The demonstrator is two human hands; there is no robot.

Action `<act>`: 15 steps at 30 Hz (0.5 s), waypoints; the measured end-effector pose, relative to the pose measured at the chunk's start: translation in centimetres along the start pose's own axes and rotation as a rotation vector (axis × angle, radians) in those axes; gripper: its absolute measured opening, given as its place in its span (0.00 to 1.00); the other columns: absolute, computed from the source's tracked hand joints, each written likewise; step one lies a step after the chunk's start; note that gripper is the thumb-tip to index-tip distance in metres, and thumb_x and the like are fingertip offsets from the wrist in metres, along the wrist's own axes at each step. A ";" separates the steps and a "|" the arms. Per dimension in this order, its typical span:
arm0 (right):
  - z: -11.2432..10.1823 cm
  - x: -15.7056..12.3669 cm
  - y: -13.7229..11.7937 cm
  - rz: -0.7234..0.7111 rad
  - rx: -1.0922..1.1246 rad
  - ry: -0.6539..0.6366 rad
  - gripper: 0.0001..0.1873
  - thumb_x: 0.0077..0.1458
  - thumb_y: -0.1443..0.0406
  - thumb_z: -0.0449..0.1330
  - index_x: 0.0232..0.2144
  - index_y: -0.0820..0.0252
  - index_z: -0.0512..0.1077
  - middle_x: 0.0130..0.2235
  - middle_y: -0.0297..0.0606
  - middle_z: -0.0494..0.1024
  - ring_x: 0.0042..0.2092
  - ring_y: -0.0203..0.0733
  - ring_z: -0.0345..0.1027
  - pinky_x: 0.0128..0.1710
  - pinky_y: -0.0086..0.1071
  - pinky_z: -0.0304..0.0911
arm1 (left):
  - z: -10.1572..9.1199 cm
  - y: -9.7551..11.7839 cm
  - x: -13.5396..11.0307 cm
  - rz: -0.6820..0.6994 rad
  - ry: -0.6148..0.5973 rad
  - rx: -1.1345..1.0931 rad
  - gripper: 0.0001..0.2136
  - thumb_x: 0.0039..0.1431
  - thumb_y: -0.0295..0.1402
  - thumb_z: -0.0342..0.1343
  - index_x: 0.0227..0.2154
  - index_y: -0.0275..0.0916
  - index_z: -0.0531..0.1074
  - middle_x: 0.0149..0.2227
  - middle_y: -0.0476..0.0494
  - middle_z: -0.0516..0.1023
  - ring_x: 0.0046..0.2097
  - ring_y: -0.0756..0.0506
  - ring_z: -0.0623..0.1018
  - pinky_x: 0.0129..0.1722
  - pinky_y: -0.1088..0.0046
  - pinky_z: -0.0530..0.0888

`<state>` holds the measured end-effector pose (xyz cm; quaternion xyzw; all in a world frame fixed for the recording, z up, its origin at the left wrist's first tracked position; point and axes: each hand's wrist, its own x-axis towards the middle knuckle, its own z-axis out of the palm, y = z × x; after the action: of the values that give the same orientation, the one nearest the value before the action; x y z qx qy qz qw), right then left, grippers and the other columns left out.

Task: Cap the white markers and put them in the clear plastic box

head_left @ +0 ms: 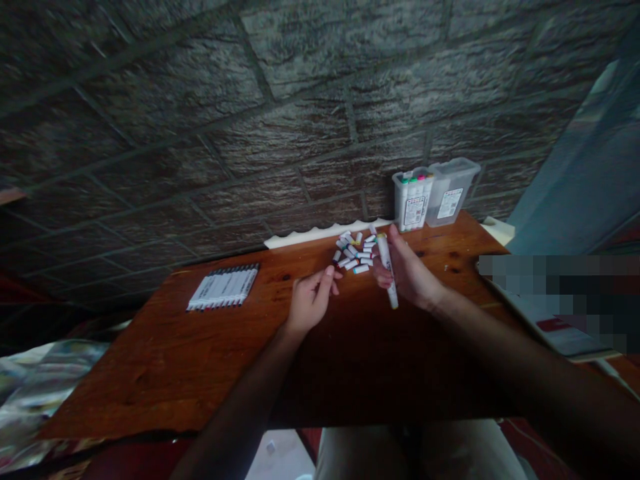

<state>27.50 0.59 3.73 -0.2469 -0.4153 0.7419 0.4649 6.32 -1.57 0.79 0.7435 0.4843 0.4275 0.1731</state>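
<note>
A white marker (388, 272) with yellow at both ends stands nearly upright in my right hand (413, 277), the thumb along its upper part and the fingers curled round its middle. My left hand (311, 300) hovers low over the table, thumb raised and fingers loosely bent, with nothing visible in it. Just beyond its fingertips lies a loose heap of white marker caps (353, 252) with coloured ends. One dark-ended cap (337, 257) is right by the left thumb; whether they touch I cannot tell. Farther left, several white markers (223, 288) lie side by side in a row.
Against the stone-patterned wall (300, 133) stand a clear case (413, 203) of markers and another clear case (453, 193). A white wavy-edged strip (325, 233) runs along the back of the wooden table (165, 367). A flat, notebook-like item (575, 333) lies at right.
</note>
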 end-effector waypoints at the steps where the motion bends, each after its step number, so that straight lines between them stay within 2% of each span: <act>1: 0.0 0.0 -0.2 0.039 0.049 -0.022 0.30 0.49 0.36 0.53 0.23 0.57 0.61 0.14 0.23 0.51 0.17 0.28 0.40 0.16 0.26 0.40 | 0.0 0.1 0.0 0.000 -0.001 0.002 0.18 0.67 0.41 0.45 0.31 0.38 0.77 0.23 0.49 0.77 0.26 0.51 0.76 0.32 0.76 0.72; 6: -0.4 -0.1 -0.7 0.115 0.186 -0.045 0.31 0.51 0.38 0.50 0.16 0.55 0.53 0.12 0.22 0.43 0.15 0.28 0.33 0.13 0.27 0.34 | 0.0 0.3 0.0 0.005 -0.002 0.022 0.21 0.66 0.41 0.46 0.22 0.38 0.74 0.26 0.47 0.79 0.27 0.51 0.76 0.32 0.77 0.72; 10: -0.4 -0.2 -0.4 0.117 0.222 -0.015 0.29 0.51 0.41 0.49 0.15 0.55 0.51 0.11 0.22 0.43 0.14 0.28 0.32 0.12 0.27 0.32 | 0.0 0.3 0.1 0.007 -0.003 0.029 0.19 0.66 0.41 0.46 0.25 0.38 0.75 0.24 0.48 0.78 0.26 0.52 0.75 0.30 0.77 0.71; 15: 0.2 -0.5 -0.4 0.129 0.226 -0.005 0.30 0.50 0.39 0.49 0.14 0.54 0.50 0.11 0.22 0.43 0.13 0.27 0.32 0.11 0.27 0.32 | 0.0 0.2 0.1 0.011 -0.009 0.044 0.18 0.66 0.40 0.47 0.25 0.38 0.75 0.25 0.48 0.79 0.28 0.51 0.77 0.33 0.77 0.72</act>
<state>27.71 0.18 4.14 -0.2170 -0.3134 0.8131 0.4400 6.47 -1.59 0.97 0.7518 0.4888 0.4141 0.1564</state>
